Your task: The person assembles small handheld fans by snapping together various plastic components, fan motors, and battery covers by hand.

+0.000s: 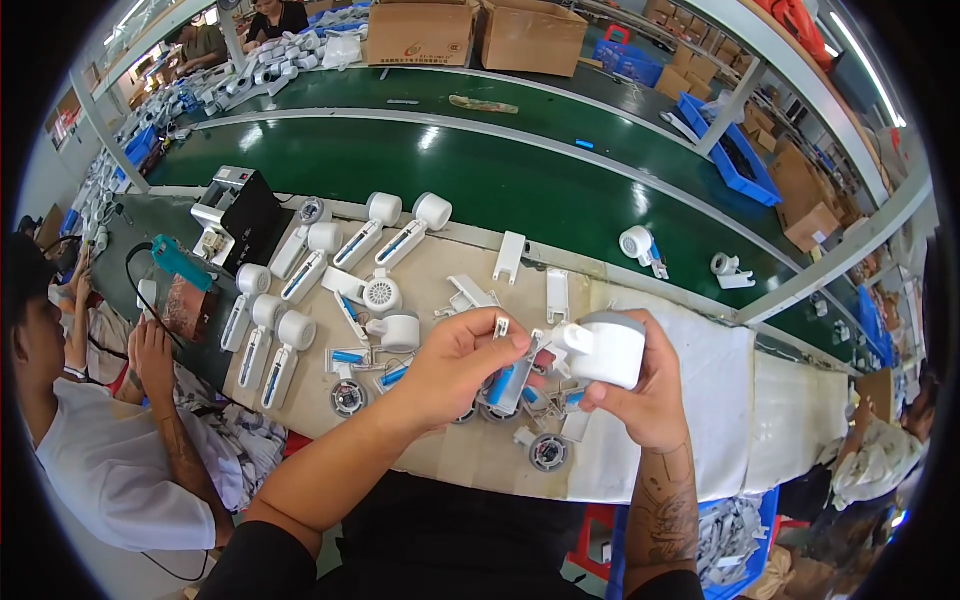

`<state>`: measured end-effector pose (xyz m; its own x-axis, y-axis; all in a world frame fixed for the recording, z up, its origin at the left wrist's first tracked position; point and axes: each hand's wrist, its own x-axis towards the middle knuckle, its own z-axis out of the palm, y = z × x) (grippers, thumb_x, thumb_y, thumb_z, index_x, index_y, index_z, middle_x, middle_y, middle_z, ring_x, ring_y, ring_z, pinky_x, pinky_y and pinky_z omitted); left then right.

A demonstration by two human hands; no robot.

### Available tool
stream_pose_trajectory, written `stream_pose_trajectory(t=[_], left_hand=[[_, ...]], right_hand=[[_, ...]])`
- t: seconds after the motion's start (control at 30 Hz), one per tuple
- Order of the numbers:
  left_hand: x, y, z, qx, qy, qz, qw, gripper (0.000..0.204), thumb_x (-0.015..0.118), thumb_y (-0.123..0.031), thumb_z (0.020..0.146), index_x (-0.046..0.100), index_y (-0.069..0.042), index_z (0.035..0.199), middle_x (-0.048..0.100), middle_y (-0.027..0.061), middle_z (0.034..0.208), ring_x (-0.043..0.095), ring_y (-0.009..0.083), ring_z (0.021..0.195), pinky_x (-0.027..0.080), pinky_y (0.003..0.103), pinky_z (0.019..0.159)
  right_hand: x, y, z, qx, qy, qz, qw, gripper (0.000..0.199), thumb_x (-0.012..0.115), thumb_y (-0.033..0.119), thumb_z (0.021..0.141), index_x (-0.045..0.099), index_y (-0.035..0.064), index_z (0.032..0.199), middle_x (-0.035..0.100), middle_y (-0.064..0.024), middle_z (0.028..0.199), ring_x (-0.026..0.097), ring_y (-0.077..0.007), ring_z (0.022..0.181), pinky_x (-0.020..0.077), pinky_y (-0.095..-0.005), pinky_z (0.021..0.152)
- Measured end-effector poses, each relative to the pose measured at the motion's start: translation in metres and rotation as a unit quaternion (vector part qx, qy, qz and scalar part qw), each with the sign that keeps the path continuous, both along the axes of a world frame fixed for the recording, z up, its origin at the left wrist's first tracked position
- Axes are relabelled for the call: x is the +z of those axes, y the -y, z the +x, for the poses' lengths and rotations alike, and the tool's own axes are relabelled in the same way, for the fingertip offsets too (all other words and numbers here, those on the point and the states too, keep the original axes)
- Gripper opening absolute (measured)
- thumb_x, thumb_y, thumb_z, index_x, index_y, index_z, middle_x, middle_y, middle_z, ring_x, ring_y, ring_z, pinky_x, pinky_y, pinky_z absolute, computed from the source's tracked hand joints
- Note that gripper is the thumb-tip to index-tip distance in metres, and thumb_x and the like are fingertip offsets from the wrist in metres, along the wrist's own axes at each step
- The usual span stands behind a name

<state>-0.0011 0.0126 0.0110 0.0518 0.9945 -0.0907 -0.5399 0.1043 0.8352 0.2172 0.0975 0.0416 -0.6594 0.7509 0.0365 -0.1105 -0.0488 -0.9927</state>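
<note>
Above the bench, my right hand [650, 390] is closed around a white cup-shaped fan head [607, 352] with a grey rim and a short neck pointing left. My left hand [460, 365], thumb and fingers pinched, grips a white fan handle shell [513, 385] with a blue cylinder in it. The shell is close to the fan head's neck; whether wires join the two I cannot tell. Beneath my hands lie several opened fan parts, among them a round motor housing [548, 452]. A white fan head [398, 332] lies beside my left hand.
Handheld fans [290, 350] with exposed blue cells line the bench's left side. A black machine [240, 215] and a teal tool [182, 262] stand beyond them. A green conveyor [450, 165] runs behind, with more parts on it. At left sits a co-worker [130, 440]. A blue crate [745, 570] is at lower right.
</note>
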Motion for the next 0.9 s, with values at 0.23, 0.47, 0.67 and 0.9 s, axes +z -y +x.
stream_pose_trajectory(t=[0.23,0.47,0.67,0.9], left_hand=[[0.02,0.013,0.003,-0.022,0.005,0.005,1.0,0.029,0.066,-0.009,0.095,0.061,0.005,0.119,0.071,0.0151,0.11,0.071,0.0205,0.095,0.058,0.031,0.085],[0.022,0.021,0.001,-0.01,-0.014,0.012,1.0,0.025,0.069,-0.009,0.093,0.064,0.006,0.112,0.072,0.0148,0.106,0.071,0.0189,0.092,0.058,0.029,0.083],[0.022,0.025,0.006,0.013,-0.029,-0.014,0.999,0.02,0.068,-0.006,0.091,0.067,0.006,0.108,0.073,0.0132,0.098,0.072,0.0169,0.085,0.057,0.026,0.076],[0.019,0.033,0.012,-0.045,-0.123,0.003,0.991,0.023,0.071,-0.003,0.087,0.068,0.004,0.108,0.073,0.0091,0.093,0.069,0.0101,0.082,0.053,0.022,0.072]], right_hand=[[0.027,-0.003,-0.025,-0.024,-0.073,0.162,0.984,0.074,0.087,0.016,0.075,0.047,0.0011,0.135,0.063,-0.0078,0.115,0.061,-0.0155,0.105,0.0501,-0.0297,0.091],[0.029,-0.001,-0.031,0.004,-0.055,0.162,0.985,0.073,0.087,0.016,0.075,0.048,0.0011,0.134,0.064,-0.0079,0.114,0.062,-0.0156,0.104,0.0504,-0.0294,0.09],[0.042,-0.002,-0.022,0.06,0.002,0.145,0.988,0.07,0.086,0.018,0.077,0.051,0.0006,0.135,0.065,-0.008,0.111,0.063,-0.0152,0.101,0.0506,-0.0289,0.088],[0.07,-0.018,-0.023,0.202,0.166,0.066,0.963,0.063,0.082,0.018,0.079,0.055,-0.002,0.132,0.066,-0.0081,0.108,0.062,-0.0131,0.098,0.0507,-0.0283,0.086]])
